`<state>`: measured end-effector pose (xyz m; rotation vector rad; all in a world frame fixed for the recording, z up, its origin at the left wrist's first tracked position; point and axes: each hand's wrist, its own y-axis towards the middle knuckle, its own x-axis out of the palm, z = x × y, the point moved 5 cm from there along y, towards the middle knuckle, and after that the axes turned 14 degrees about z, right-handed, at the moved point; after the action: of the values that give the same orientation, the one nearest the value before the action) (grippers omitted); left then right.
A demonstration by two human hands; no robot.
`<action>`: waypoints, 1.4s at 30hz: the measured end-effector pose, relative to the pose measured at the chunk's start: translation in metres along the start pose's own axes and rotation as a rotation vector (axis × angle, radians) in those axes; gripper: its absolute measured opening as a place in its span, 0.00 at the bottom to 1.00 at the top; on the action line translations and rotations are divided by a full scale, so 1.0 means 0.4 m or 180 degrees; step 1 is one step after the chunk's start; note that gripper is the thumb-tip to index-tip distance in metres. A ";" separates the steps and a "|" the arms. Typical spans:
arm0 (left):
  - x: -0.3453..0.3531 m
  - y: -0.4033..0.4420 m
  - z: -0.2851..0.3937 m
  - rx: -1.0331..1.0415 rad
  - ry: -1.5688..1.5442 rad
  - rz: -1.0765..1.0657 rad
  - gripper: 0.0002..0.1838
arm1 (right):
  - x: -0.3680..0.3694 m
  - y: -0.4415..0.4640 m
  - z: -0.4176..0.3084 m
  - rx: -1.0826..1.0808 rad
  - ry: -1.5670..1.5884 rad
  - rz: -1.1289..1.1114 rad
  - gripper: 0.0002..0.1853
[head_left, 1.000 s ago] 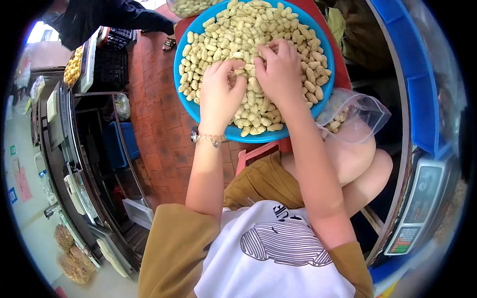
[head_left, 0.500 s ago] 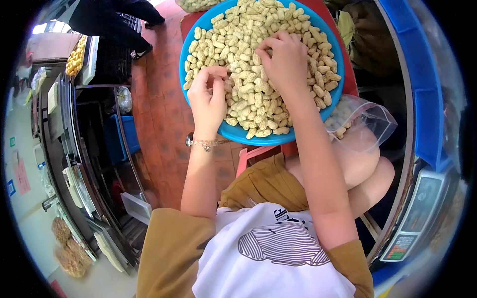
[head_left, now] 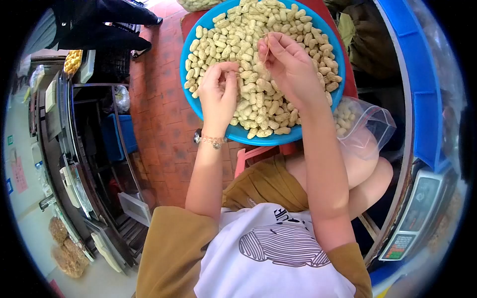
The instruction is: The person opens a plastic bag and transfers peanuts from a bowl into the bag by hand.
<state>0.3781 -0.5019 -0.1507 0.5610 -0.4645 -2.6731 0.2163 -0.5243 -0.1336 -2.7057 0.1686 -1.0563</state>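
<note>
Unshelled peanuts [head_left: 223, 42] are heaped in a wide blue basin [head_left: 187, 92]. Over the left part of the heap is my left hand [head_left: 218, 94], its fingers curled toward the thumb; whatever lies at the fingertips is hidden. My right hand [head_left: 293, 67] is raised over the middle of the heap, turned partly palm up. Its thumb and fingers pinch a thin brownish strand [head_left: 268, 44], too small to name surely. Beside the basin, a clear zip bag [head_left: 370, 121] with some peanuts inside rests against my leg.
The basin sits on a red stand [head_left: 350, 79]. A weighing scale [head_left: 412, 218] and blue crates [head_left: 427, 114] line the right side. Metal racks [head_left: 82, 164] stand along the left. A person in dark trousers [head_left: 104, 30] is on the tiled floor [head_left: 159, 99].
My right hand has lifted from the peanuts and turned its palm upward, now pinching a thin strand. My left hand has shifted slightly right. The person at upper left has come further into view.
</note>
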 end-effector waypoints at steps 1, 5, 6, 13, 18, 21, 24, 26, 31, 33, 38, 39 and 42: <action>0.003 -0.002 0.002 0.0023 0.0031 -0.0045 0.06 | 0.005 -0.008 -0.003 0.0135 0.0196 0.0032 0.09; 0.011 0.003 0.084 -0.0023 -0.0534 -0.0346 0.11 | 0.003 -0.012 0.006 0.0101 0.0352 -0.0342 0.08; 0.018 -0.003 0.122 -0.0148 -0.0665 -0.0440 0.13 | 0.000 -0.014 0.006 0.0051 0.0375 -0.0318 0.08; 0.076 -0.029 0.146 -0.0818 -0.1231 -0.0219 0.23 | 0.002 -0.035 -0.010 -0.0387 0.0244 0.0232 0.07; 0.089 -0.032 0.150 -0.1320 -0.1830 -0.0137 0.20 | -0.009 -0.031 -0.014 -0.0657 0.0536 0.0216 0.08; 0.105 -0.032 0.151 -0.1605 -0.2063 -0.0124 0.18 | -0.014 -0.035 -0.030 -0.0703 0.0340 0.0303 0.09; 0.114 -0.039 0.172 -0.1522 -0.1715 -0.0173 0.13 | -0.017 -0.038 -0.044 -0.0885 0.0190 0.0390 0.09; 0.117 -0.042 0.183 -0.0679 -0.1044 -0.0089 0.11 | -0.018 -0.038 -0.049 -0.1099 -0.0078 0.0379 0.08; 0.099 -0.042 0.212 -0.0235 -0.0425 0.0047 0.10 | -0.033 -0.030 -0.044 -0.1992 -0.0779 0.0457 0.04; 0.093 -0.038 0.217 -0.0767 -0.0775 -0.0115 0.09 | -0.036 -0.032 -0.041 -0.2363 -0.1378 0.0647 0.04; 0.056 0.022 0.161 -0.0830 -0.1353 -0.0185 0.09 | 0.031 -0.143 -0.121 -0.4399 -0.3533 0.0907 0.20; 0.050 0.028 0.155 -0.1072 -0.1632 -0.0188 0.10 | 0.033 -0.144 -0.119 -0.4477 -0.3606 0.0877 0.20; 0.041 0.034 0.133 -0.1399 -0.1830 -0.0315 0.11 | 0.032 -0.136 -0.085 -0.4601 -0.3764 0.0882 0.21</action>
<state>0.3446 -0.5081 -0.1045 -0.3277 0.0225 -2.8767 0.2038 -0.4800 -0.0871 -3.5361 1.3810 1.3725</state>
